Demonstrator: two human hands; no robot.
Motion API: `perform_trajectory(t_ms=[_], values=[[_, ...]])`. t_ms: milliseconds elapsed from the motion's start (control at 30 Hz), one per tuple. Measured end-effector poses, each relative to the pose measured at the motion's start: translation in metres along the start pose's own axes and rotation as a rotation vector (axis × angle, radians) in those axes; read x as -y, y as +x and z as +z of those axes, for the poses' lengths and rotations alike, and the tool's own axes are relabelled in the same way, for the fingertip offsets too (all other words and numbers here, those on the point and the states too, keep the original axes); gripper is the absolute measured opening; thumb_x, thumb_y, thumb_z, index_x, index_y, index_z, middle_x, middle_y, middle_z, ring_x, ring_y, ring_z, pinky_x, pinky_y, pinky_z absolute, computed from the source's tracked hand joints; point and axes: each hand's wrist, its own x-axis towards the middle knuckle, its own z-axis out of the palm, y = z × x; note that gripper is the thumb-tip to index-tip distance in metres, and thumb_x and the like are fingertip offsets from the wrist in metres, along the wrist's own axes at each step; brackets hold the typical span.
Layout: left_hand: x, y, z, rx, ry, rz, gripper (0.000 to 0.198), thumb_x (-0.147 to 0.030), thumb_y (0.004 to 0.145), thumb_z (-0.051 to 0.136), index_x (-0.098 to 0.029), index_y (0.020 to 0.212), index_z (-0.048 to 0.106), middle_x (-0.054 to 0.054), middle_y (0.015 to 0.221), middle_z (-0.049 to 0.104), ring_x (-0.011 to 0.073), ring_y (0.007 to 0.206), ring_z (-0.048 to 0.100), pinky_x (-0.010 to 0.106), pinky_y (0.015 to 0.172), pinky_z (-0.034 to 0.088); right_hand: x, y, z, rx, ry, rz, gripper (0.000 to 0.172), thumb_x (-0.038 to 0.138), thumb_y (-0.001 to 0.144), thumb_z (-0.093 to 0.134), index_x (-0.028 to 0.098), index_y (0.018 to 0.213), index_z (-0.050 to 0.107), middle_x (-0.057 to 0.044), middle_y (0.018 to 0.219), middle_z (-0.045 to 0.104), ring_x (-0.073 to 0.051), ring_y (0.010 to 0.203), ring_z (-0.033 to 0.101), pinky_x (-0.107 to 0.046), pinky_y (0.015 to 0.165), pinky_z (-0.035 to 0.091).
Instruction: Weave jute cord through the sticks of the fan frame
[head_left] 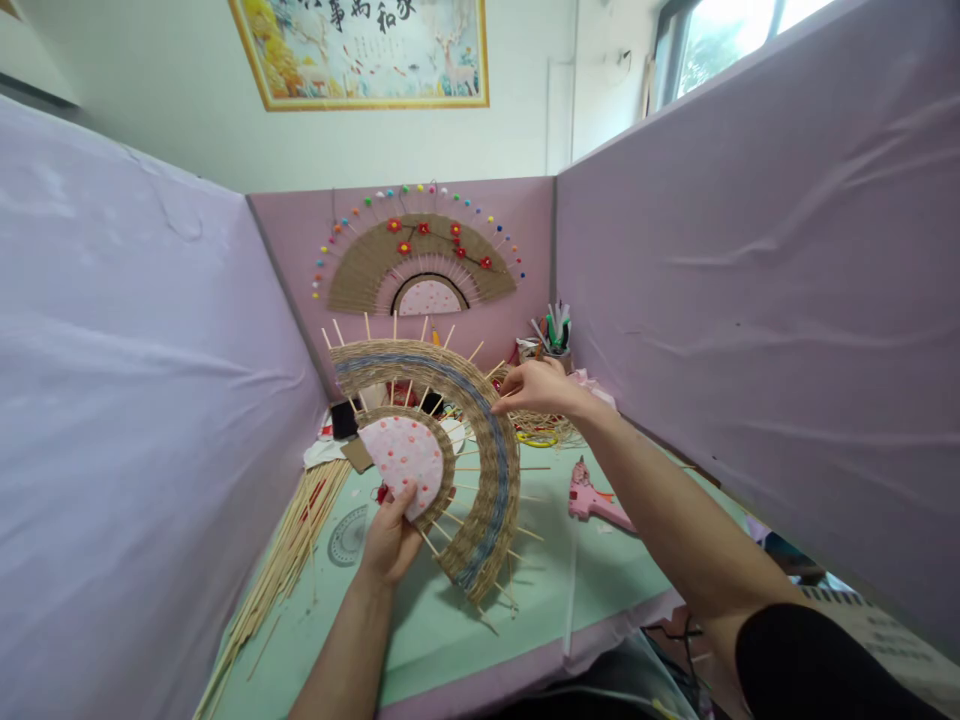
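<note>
A woven fan [496, 460] is held up tilted over the table, its curved twine band tan with a blue stripe down the middle. Thin wooden sticks radiate through the band and poke out past its outer edge. At its centre is a half-circle [409, 455] of pale fabric with reddish dots, edged in twine. My left hand [394, 535] grips this half-circle at its lower edge, thumb on the front. My right hand [541, 385] is closed in a pinch at the band's upper right outer edge; whatever lies between its fingertips is too small to make out.
A finished-looking fan with red flowers [424, 255] hangs on the pink back partition. Loose sticks [281, 560] and a clear protractor [347, 535] lie on the left. A pink glue gun [596, 500] lies on the right, with a tool holder [555, 350] behind.
</note>
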Motion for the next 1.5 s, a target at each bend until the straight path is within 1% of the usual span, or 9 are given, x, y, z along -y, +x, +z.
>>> perform_trajectory(t_ms=[100, 267, 467, 600, 767, 933, 1100, 1333, 1500], values=[[0.000, -0.001, 0.001, 0.013, 0.010, -0.014, 0.042, -0.010, 0.081, 0.059, -0.016, 0.122, 0.055, 0.011, 0.104, 0.071, 0.0242, 0.091, 0.069, 0.049, 0.093, 0.052, -0.001, 0.003, -0.010, 0.150, 0.051, -0.015, 0.032, 0.052, 0.058, 0.077, 0.021, 0.064, 0.072, -0.001, 0.064, 0.064, -0.020, 0.071, 0.057, -0.034, 0.076, 0.039], [-0.001, -0.003, 0.000, 0.030, 0.053, -0.044, 0.039, -0.011, 0.082, 0.060, -0.016, 0.120, 0.056, 0.011, 0.105, 0.071, 0.0247, 0.092, 0.069, 0.051, 0.092, 0.052, -0.006, 0.005, -0.006, 0.338, 0.184, -0.045, 0.034, 0.051, 0.055, 0.076, 0.017, 0.058, 0.071, 0.004, 0.052, 0.054, -0.012, 0.056, 0.047, -0.025, 0.056, 0.035], [-0.002, -0.004, -0.001, 0.037, 0.059, -0.019, 0.037, -0.010, 0.081, 0.060, -0.018, 0.118, 0.057, 0.009, 0.102, 0.072, 0.0235, 0.089, 0.069, 0.050, 0.091, 0.053, -0.018, -0.001, 0.003, 0.334, 0.449, 0.045, 0.030, 0.045, 0.057, 0.076, 0.015, 0.061, 0.072, 0.002, 0.054, 0.058, -0.010, 0.054, 0.048, -0.025, 0.056, 0.039], [-0.002, -0.003, -0.002, 0.036, 0.088, -0.040, 0.036, -0.011, 0.080, 0.062, -0.017, 0.115, 0.059, 0.010, 0.099, 0.073, 0.0248, 0.091, 0.069, 0.048, 0.090, 0.054, -0.029, -0.007, -0.009, 0.308, 0.509, 0.072, 0.025, 0.041, 0.060, 0.077, 0.016, 0.064, 0.072, -0.001, 0.060, 0.063, -0.012, 0.057, 0.053, -0.026, 0.060, 0.043], [-0.002, -0.004, -0.003, 0.032, 0.149, -0.074, 0.036, -0.012, 0.078, 0.064, -0.014, 0.113, 0.060, 0.012, 0.097, 0.073, 0.0268, 0.090, 0.070, 0.046, 0.086, 0.056, -0.033, -0.002, -0.038, 0.079, 0.606, 0.087, 0.032, 0.034, 0.060, 0.079, 0.020, 0.088, 0.076, -0.005, 0.088, 0.072, -0.018, 0.076, 0.062, -0.030, 0.073, 0.047], [-0.001, -0.007, -0.001, 0.058, 0.224, -0.132, 0.026, -0.013, 0.074, 0.068, -0.012, 0.100, 0.064, 0.012, 0.090, 0.074, 0.0231, 0.071, 0.071, 0.043, 0.078, 0.059, -0.022, 0.005, -0.039, 0.301, 0.440, 0.040, 0.023, 0.033, 0.054, 0.082, 0.019, 0.071, 0.076, -0.002, 0.072, 0.071, -0.018, 0.070, 0.062, -0.029, 0.070, 0.047], [0.001, -0.009, 0.000, 0.073, 0.274, -0.150, 0.025, -0.015, 0.071, 0.072, -0.011, 0.095, 0.066, 0.013, 0.090, 0.074, 0.0279, 0.083, 0.071, 0.041, 0.078, 0.059, -0.017, 0.001, -0.023, 0.455, 0.417, 0.041, 0.025, 0.037, 0.052, 0.082, 0.015, 0.064, 0.075, -0.001, 0.062, 0.068, -0.014, 0.061, 0.058, -0.025, 0.061, 0.045], [0.000, -0.008, -0.002, 0.056, 0.237, -0.149, 0.034, -0.015, 0.068, 0.075, -0.012, 0.101, 0.066, 0.012, 0.090, 0.074, 0.0295, 0.088, 0.070, 0.039, 0.077, 0.059, -0.022, -0.006, -0.021, 0.391, 0.489, 0.076, 0.024, 0.035, 0.053, 0.080, 0.015, 0.064, 0.074, 0.001, 0.059, 0.065, -0.011, 0.057, 0.056, -0.023, 0.058, 0.045], [-0.002, -0.008, -0.004, 0.066, 0.300, -0.164, 0.031, -0.018, 0.067, 0.077, -0.012, 0.096, 0.066, 0.012, 0.090, 0.074, 0.0257, 0.076, 0.071, 0.039, 0.072, 0.060, -0.028, -0.008, -0.041, 0.367, 0.582, 0.107, 0.027, 0.033, 0.055, 0.080, 0.017, 0.076, 0.076, -0.003, 0.074, 0.071, -0.014, 0.066, 0.061, -0.025, 0.062, 0.048]])
